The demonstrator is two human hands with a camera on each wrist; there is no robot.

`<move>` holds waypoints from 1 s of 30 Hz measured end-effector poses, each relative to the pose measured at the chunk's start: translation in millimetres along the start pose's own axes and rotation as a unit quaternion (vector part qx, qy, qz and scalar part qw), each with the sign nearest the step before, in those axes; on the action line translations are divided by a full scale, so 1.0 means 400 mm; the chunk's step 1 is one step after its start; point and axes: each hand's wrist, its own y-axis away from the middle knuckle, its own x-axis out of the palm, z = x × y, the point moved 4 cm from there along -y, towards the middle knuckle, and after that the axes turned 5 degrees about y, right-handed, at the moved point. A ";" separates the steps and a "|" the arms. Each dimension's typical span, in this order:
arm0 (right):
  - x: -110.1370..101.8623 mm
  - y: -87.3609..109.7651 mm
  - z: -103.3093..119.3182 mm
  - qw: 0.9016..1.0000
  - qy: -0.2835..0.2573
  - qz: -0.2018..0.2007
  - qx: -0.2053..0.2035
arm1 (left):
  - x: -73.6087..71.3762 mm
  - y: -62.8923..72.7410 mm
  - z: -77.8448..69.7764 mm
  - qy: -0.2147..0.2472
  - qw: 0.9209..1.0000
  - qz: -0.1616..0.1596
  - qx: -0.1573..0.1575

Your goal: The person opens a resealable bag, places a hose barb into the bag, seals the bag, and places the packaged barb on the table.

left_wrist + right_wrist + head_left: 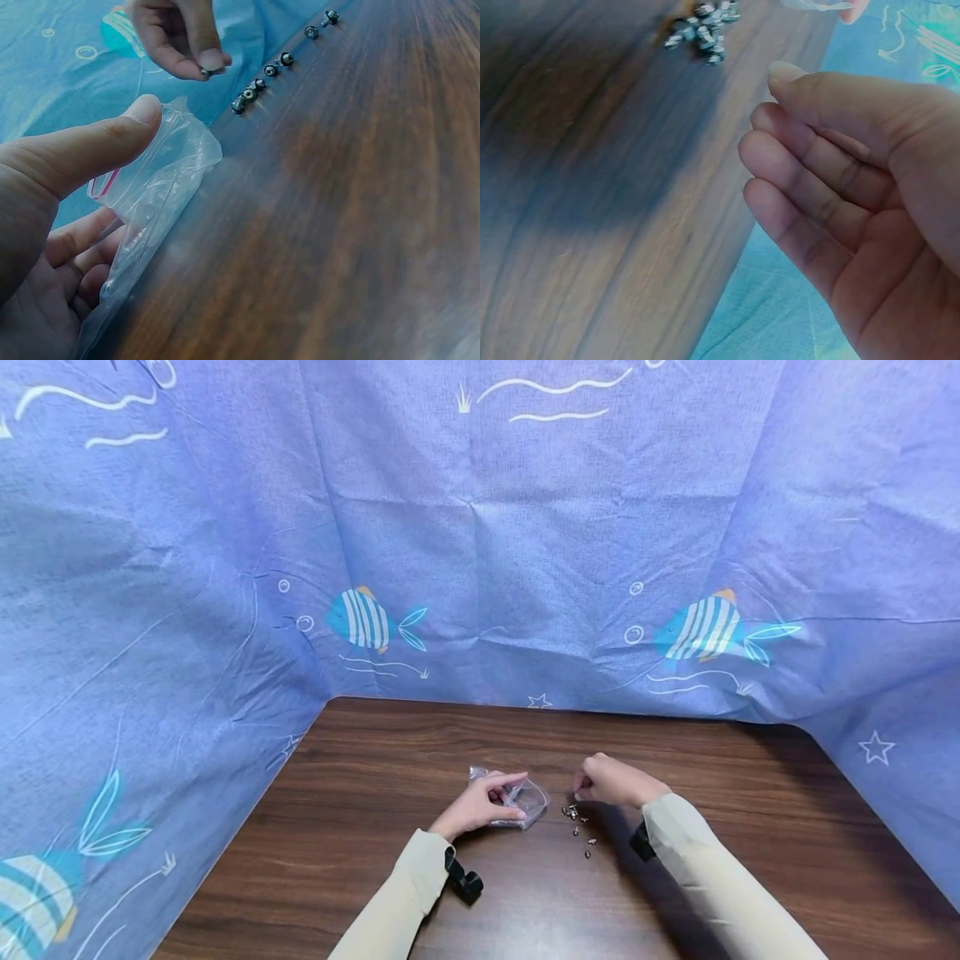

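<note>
My left hand point(474, 807) holds a clear zip bag point(531, 803) near the middle of the table. In the left wrist view the thumb lies along the top of the bag point(169, 169), with the other fingers curled behind and below it; a pink zip line shows near its mouth. Just right of the bag, my right hand point(617, 779) is above a small pile of metal screws point(572, 812). Between its thumb and fingertip it pinches one small screw point(206, 73), partly hidden. The right wrist view does not show that screw; the pile point(705, 30) lies beyond the fingertips.
A few loose screws point(588, 853) lie nearer to me than the pile. The dark wooden table point(390, 739) is bounded at the back and sides by a blue fish-print cloth point(540, 568). A black wrist strap mount point(467, 885) sits at my left cuff.
</note>
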 end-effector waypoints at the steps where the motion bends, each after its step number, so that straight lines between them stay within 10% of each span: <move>1: -0.001 -0.003 0.002 1.000 -0.001 -0.001 -0.003 | 0.000 0.000 0.001 -0.001 1.000 0.001 0.000; 30: -0.019 -0.088 0.085 0.998 0.005 -0.030 -0.049 | -0.003 0.002 -0.002 -0.009 1.000 0.004 0.024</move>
